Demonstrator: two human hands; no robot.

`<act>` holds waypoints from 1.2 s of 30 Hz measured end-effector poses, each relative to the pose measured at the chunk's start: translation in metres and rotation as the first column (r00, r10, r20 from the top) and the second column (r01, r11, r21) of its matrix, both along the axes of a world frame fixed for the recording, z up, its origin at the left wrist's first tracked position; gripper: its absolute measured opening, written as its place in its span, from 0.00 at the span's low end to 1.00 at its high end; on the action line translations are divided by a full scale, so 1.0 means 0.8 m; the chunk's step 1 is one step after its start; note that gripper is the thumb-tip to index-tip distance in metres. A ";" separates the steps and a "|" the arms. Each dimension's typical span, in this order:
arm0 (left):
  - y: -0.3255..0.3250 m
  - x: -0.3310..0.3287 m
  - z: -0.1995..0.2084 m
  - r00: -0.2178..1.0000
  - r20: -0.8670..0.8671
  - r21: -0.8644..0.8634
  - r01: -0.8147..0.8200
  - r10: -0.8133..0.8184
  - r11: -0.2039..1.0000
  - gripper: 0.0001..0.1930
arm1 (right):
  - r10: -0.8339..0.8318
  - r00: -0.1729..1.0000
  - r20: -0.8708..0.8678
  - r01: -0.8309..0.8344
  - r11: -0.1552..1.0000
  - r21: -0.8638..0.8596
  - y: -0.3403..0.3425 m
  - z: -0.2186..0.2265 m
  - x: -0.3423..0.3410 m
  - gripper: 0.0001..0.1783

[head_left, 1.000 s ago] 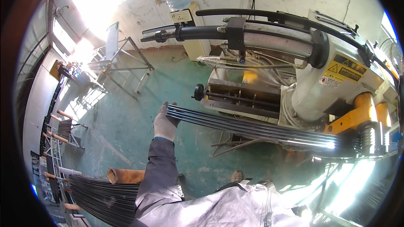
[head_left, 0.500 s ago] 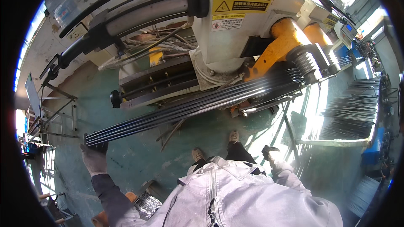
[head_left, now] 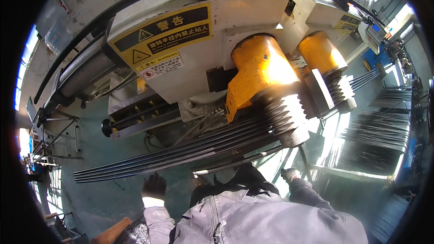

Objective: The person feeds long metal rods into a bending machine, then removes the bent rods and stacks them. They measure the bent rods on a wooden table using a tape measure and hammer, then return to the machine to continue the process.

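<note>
Several long dark metal rods (head_left: 181, 157) lie side by side, running from the left up to the right into a bending machine. Their free ends stick out on the left. Just below them is my left hand (head_left: 154, 186) in a dark glove with a pale cuff, fingers apart, holding nothing. My right hand (head_left: 290, 175), in a greyish glove, is low on the right beside my body, away from the rods; its fingers are too unclear to read. An orange machine arm (head_left: 262, 70) with a ribbed bellows (head_left: 285, 114) stands over the rods.
The machine's big white head (head_left: 181, 31) with yellow warning labels fills the upper middle. A second orange cylinder (head_left: 322, 54) is further right. At right stands a rack of thin metal rods (head_left: 377, 126). Metal stands (head_left: 61, 131) are at far left.
My left hand has let go of the rod ends and drawn in to the right. The machine head and orange arms look nearer and larger, further left; the rods sit lower in view.
</note>
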State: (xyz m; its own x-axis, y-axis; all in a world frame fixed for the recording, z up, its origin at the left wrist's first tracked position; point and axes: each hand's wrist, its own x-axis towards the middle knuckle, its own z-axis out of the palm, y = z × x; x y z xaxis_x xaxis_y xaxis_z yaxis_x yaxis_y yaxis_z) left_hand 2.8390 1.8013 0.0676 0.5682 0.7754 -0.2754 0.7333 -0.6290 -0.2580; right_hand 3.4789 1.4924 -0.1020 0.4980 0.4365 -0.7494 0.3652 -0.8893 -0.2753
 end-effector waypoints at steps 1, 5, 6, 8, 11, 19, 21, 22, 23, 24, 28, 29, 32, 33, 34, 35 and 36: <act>-0.003 0.048 -0.001 0.981 0.116 0.021 0.156 -0.157 0.988 0.11 | 0.037 0.997 0.073 -0.035 0.999 -0.021 0.007 0.000 0.021 0.30; -0.011 0.142 -0.001 0.992 0.051 -0.380 0.125 -0.114 0.916 0.12 | 0.059 0.994 0.092 -0.084 0.951 0.298 0.031 0.027 0.082 0.23; -0.008 0.145 -0.009 0.975 -0.096 -0.436 0.138 -0.199 0.889 0.13 | 0.024 0.998 0.053 -0.042 0.925 0.376 0.034 0.034 0.087 0.23; 0.004 0.122 -0.030 0.946 -0.142 -0.370 0.223 -0.292 0.902 0.15 | -0.139 0.990 -0.021 0.138 0.932 0.335 0.031 0.045 0.081 0.23; 0.014 0.074 -0.080 0.978 -0.200 -0.254 0.005 -0.058 0.967 0.18 | -0.330 0.942 -0.059 0.332 0.894 0.300 -0.005 0.048 0.043 0.26; -0.088 0.083 -0.086 0.902 -0.115 -0.188 0.392 -0.416 0.901 0.10 | -0.074 0.997 0.014 0.074 0.997 0.000 -0.187 0.037 -0.059 0.23; -0.121 0.108 -0.081 0.879 0.135 -0.270 0.477 -0.458 0.836 0.08 | 0.029 1.000 0.011 -0.030 0.999 0.015 -0.209 0.026 -0.054 0.22; -0.135 0.119 -0.084 0.920 0.252 -0.366 0.379 -0.301 0.850 0.08 | 0.080 0.997 0.011 -0.081 0.996 0.024 -0.219 0.023 -0.051 0.21; -0.148 0.123 -0.088 0.956 0.270 -0.536 0.250 -0.117 0.806 0.08 | 0.206 0.976 0.073 -0.203 0.978 -0.048 -0.220 0.017 -0.046 0.21; -0.162 0.125 -0.096 0.971 0.237 -0.563 0.163 -0.031 0.810 0.09 | 0.070 0.997 0.031 -0.070 0.997 -0.017 -0.221 0.015 -0.040 0.22; -0.171 0.097 -0.144 0.911 0.339 -0.621 0.030 0.234 0.783 0.11 | -0.308 0.950 -0.057 0.313 0.941 0.130 -0.173 0.018 -0.023 0.22; -0.164 0.085 -0.154 0.863 0.386 -0.654 0.006 0.327 0.757 0.12 | -0.390 0.917 -0.080 0.398 0.906 0.148 -0.152 0.023 -0.020 0.22; -0.131 0.065 -0.167 0.962 0.259 -0.547 0.077 0.082 0.833 0.13 | -0.268 0.959 0.090 0.249 0.951 0.183 -0.093 0.059 0.009 0.23; -0.118 0.064 -0.164 0.988 0.152 -0.529 0.103 -0.025 0.843 0.12 | -0.287 0.953 0.099 0.264 0.944 0.199 -0.079 0.076 0.023 0.24; -0.100 0.068 -0.157 0.991 0.039 -0.509 0.133 -0.131 0.851 0.11 | -0.313 0.946 0.083 0.287 0.929 0.234 -0.064 0.095 0.042 0.26; -0.081 0.075 -0.146 0.970 -0.078 -0.490 0.164 -0.230 0.856 0.12 | -0.327 0.935 0.138 0.267 0.903 0.337 -0.050 0.115 0.060 0.26; -0.066 0.085 -0.132 0.927 -0.197 -0.475 0.195 -0.320 0.858 0.13 | -0.349 0.917 0.191 0.238 0.866 0.439 -0.038 0.139 0.083 0.25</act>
State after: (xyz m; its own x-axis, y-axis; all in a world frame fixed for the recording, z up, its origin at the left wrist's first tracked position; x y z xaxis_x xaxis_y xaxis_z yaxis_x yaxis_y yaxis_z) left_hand 2.9072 1.7485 -0.0379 0.5896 0.3727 -0.7165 0.4741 -0.8779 -0.0665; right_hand 3.5457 1.4619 0.0090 0.7998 0.4722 -0.3707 0.2112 -0.7994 -0.5625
